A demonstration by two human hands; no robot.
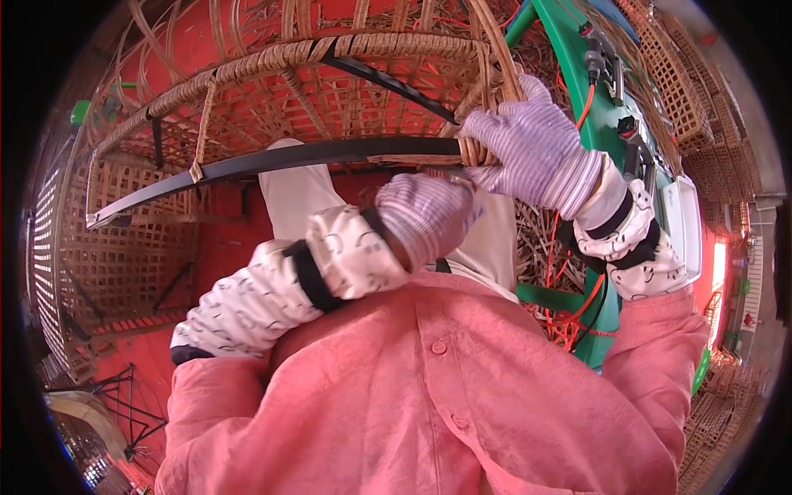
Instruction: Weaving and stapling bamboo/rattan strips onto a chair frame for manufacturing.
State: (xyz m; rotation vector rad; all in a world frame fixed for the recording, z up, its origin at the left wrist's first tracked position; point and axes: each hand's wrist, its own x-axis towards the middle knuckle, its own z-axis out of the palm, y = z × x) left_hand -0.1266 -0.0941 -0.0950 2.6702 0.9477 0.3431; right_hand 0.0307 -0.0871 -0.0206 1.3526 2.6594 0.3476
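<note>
A large woven rattan piece (272, 62) with a wrapped rim and open lattice lies across my lap. Along its near side runs a curved black metal bar (272, 161), with a loose strip of cane (203, 128) hanging nearby. My right hand (536, 144), in a lilac striped glove, closes round rattan strands (487, 82) where they wrap the bar's right end. Just below the bar, my left hand (425, 216), gloved alike, is curled with its fingertips tucked under; what it grips is hidden.
At right stands a green plastic stand (569, 41) carrying black-and-metal hand tools (606, 62) with orange hoses. Cane scraps (536, 247) litter the red floor. Woven panels (672, 74) stack at far right; a white tray (689, 223) sits beside my right sleeve.
</note>
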